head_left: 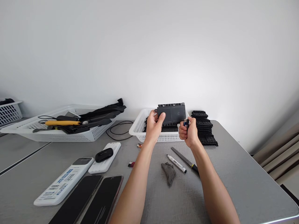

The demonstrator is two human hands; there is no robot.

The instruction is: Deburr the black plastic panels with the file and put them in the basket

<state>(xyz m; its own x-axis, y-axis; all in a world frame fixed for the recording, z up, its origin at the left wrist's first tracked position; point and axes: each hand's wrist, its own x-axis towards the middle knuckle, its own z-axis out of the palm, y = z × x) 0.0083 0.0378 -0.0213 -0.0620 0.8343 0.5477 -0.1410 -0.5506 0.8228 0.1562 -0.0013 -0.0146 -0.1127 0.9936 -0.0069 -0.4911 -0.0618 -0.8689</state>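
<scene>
My left hand (155, 125) grips a dark grey plastic panel (173, 113) by its left end, thumb across its face. The panel is held up with its notched edge on top and a small round hole near its right end. In my right hand (191, 132) is a lighter (186, 123) with a metal top, close under the panel's lower right corner; no flame can be made out. Behind and below the panel stands a white basket (140, 124) with similar black parts in it, partly hidden by my hands.
Stacked black plastic panels (204, 127) lie right of the basket. Nearer are a file (182, 156), a white marker (177, 163) and a grey cloth (168, 173). To the left are power banks (64, 182), phones (102, 200), a black case (104, 154), a cable (119, 137) and a tool-filled basket (77, 136).
</scene>
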